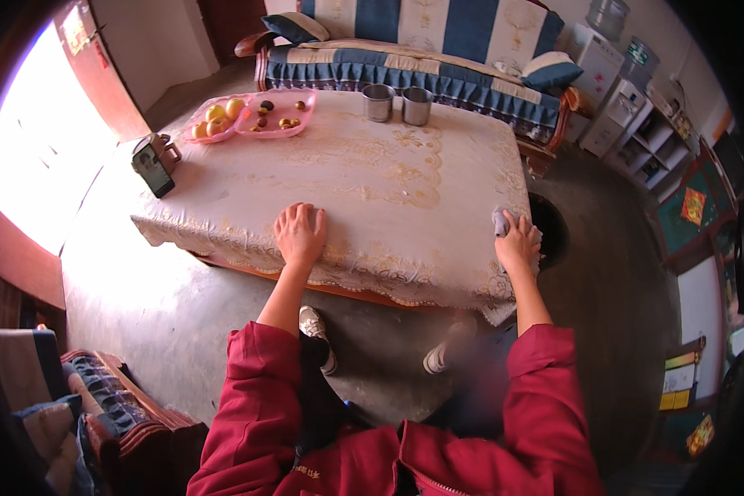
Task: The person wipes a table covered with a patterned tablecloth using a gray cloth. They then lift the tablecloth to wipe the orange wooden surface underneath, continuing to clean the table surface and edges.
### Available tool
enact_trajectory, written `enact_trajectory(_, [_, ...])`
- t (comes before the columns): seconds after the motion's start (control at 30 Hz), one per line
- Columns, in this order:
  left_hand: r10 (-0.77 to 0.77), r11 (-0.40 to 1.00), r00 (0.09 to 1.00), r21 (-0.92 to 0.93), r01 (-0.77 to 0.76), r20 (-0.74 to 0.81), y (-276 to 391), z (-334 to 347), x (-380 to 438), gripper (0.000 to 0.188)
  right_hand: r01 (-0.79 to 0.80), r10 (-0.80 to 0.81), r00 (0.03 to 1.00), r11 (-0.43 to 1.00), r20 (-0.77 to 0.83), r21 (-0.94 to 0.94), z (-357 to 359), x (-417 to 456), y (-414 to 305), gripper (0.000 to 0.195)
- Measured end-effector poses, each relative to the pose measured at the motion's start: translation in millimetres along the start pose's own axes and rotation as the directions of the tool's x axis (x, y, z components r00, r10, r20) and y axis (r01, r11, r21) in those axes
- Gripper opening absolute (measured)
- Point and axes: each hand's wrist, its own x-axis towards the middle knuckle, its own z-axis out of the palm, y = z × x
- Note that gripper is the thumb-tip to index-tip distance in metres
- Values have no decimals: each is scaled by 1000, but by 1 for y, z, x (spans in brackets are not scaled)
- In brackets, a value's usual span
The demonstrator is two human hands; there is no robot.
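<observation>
A pale, gold-patterned tablecloth (366, 180) with a lace edge covers the table in front of me. My left hand (301, 232) rests palm down near the table's front edge, fingers apart, holding nothing. At the right edge, my right hand (518, 243) presses on a bunched grey cloth (501, 223), which it grips against the tabletop. Part of that cloth is hidden under the fingers.
Toward the far left stand a pink tray (276, 115) of fruit and a phone (154, 167) propped by a mug. Two metal cups (378, 104) stand near the far edge. A sofa (409, 68) is behind the table.
</observation>
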Motion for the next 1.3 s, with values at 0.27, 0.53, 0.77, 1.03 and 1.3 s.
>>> enact_trajectory(0.27, [-9,999,1000,32,9,3,5,0,0,30,423,-420,906,904,-55,60,27,-27,-49,62])
enact_trajectory(0.53, [-11,1000,1000,7,11,-10,-1,0,1,28,838,-854,519,497,-46,224,19,-76,-119,71])
enact_trajectory(0.77, [-83,996,997,17,83,7,12,4,4,31,953,-981,172,143,-90,267,21,-125,-154,65])
enact_trajectory(1.03, [268,233,771,-816,530,577,59,-46,10,54,-556,-710,617,-88,339,827,-23,-102,-152,52])
enact_trajectory(1.3, [391,145,411,-496,856,824,63,-35,-2,47,-689,-782,490,-76,385,721,-15,-105,-153,57])
